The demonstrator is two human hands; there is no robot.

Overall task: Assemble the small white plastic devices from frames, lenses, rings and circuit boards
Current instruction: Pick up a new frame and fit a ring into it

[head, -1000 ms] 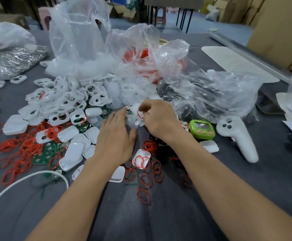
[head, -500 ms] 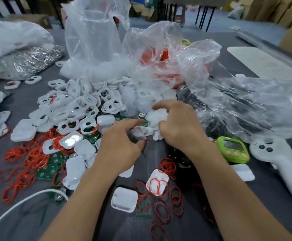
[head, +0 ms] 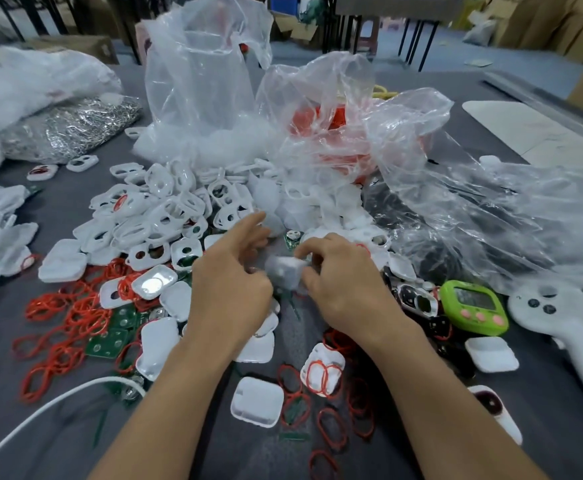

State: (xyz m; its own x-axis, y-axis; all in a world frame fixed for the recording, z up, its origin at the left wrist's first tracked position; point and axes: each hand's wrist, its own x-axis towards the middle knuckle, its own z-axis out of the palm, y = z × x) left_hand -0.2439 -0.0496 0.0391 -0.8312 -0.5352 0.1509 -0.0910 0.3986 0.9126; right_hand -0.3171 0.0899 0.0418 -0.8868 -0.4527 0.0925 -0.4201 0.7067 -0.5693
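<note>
Grey table (head: pixel 248 455), white piece (head: pixel 285 271) pinched in right fingers (head: pixel 309 251), left fingers (head: pixel 248 226) spread beside

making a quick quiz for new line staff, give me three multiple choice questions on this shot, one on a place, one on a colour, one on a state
1. Where does the green timer lie?
A. at the far left of the view
B. between the right hand and the white controller
C. at the far back of the view

2. What colour are the loose rings?
A. blue
B. yellow
C. red

3. What is the right hand doing?
A. pinching a small white piece
B. lying flat and empty
C. gripping the white controller

Answers:
1 B, the timer lies just left of the controller and right of the right wrist.
2 C, the rings heaped at the left are red.
3 A, its thumb and fingers close on the blurred piece.
</note>
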